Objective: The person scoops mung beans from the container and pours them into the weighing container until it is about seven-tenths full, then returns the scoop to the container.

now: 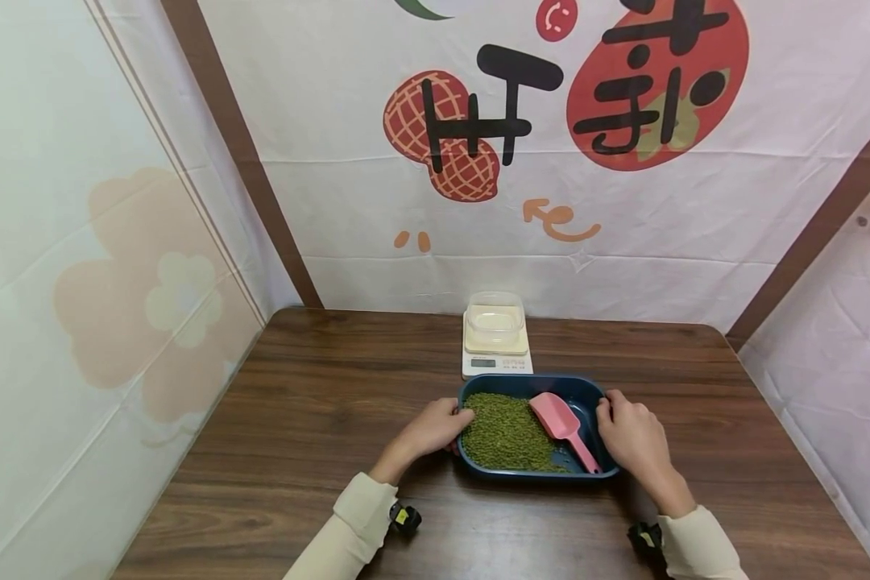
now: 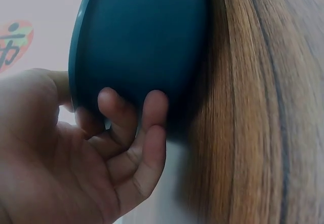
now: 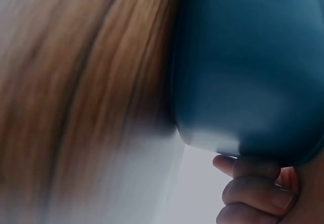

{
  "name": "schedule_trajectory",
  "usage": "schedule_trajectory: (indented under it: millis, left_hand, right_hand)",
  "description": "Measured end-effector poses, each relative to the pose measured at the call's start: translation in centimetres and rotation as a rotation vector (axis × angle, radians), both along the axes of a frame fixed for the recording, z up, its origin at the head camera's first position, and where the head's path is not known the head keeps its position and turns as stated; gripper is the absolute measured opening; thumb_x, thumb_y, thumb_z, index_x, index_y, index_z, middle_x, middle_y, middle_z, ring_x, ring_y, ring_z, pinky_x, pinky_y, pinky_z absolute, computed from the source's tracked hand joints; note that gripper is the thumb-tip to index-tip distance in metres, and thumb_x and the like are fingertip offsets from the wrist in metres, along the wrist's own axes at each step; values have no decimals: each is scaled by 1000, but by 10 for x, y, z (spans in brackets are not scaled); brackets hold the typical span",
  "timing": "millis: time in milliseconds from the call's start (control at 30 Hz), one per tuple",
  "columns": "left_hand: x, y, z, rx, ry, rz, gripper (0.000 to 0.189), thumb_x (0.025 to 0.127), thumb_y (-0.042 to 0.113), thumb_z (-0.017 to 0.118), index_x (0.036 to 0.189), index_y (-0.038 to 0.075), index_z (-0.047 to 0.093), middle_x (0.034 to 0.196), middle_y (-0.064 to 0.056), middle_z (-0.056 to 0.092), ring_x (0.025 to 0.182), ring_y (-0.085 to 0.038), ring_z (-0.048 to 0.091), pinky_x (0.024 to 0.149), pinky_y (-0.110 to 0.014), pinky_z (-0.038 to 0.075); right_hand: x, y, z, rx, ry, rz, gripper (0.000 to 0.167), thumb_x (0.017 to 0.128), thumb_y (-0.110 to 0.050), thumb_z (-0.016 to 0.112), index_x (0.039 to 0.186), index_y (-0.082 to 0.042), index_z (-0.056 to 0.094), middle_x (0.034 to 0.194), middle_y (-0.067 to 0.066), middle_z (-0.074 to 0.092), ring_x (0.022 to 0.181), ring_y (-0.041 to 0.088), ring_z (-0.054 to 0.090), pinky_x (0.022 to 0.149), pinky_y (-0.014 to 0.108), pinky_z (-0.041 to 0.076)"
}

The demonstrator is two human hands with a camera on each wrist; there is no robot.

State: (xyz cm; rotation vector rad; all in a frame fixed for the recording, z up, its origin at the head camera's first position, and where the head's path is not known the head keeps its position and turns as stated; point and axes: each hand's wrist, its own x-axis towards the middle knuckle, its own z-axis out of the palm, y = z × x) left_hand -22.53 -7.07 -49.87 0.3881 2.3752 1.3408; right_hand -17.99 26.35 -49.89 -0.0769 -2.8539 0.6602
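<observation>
A dark blue tray point(image 1: 536, 475) sits low at the near middle of the table, holding a heap of small green beans point(image 1: 506, 431) on its left side. A pink scoop point(image 1: 557, 417) lies in it, blade on the beans and handle towards the near right corner. My left hand point(image 1: 437, 425) grips the tray's left end, thumb over the rim; in the left wrist view its fingers point(image 2: 117, 115) curl against the outer wall. On the right end, my right hand point(image 1: 634, 435) grips the rim, its fingers point(image 3: 255, 188) curled beneath it in the right wrist view.
Right behind the tray stands a white kitchen scale point(image 1: 496, 364) with a clear plastic container point(image 1: 495, 322) on it. The wooden table point(image 1: 319, 451) ends at a printed cloth backdrop point(image 1: 362, 185), with cloth walls on both sides.
</observation>
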Motion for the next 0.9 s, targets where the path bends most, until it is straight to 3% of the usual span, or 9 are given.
schedule_trajectory:
  millis: [467, 900]
  left_hand:
    - [0, -17, -2, 1, 6, 26, 31, 107, 28, 49, 86, 11, 64, 62, 1, 61, 53, -13, 55, 53, -27, 48]
    - [1, -27, -1, 15, -15, 61, 30, 108, 28, 49, 90, 9, 64, 69, 0, 61, 58, -14, 55, 57, -29, 49]
  right_hand:
    - [-1, -19, 1, -18, -29, 3, 43, 108, -21, 50, 132, 13, 63, 114, 37, 72, 89, 46, 75, 77, 64, 61]
    - [-1, -31, 0, 0, -25, -15, 43, 108, -21, 51, 130, 14, 64, 115, 37, 72, 91, 49, 75, 79, 65, 61]
